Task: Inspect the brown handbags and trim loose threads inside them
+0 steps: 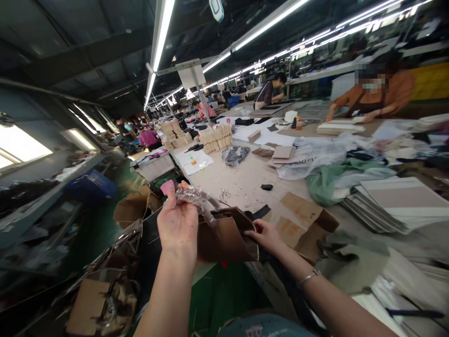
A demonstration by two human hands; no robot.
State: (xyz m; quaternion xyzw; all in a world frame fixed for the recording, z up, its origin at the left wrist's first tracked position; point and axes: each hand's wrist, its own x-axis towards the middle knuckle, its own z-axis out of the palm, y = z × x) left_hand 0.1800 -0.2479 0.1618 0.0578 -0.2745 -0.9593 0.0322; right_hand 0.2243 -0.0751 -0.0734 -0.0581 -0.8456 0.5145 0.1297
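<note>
A brown handbag point(224, 238) with plastic-wrapped handles point(201, 200) is held up in front of me at the table's near edge. My left hand point(178, 217), palm facing me, is at the handles with its fingers bent; a small pink pad point(167, 187) sits between its thumb and fingers. Whether those fingers also hook a handle is partly hidden. On the bag's right side, my right hand point(264, 234) pinches the upper edge near the opening. The bag's far side and inside are mostly out of sight.
A worktable point(224, 180) holds an opened cardboard box point(305, 224), stacked panels point(396, 206), clear plastic bags point(298, 154) and a black scrap point(266, 187). More brown bags point(105, 299) stand at lower left. Across the table sits a person in orange point(396, 91).
</note>
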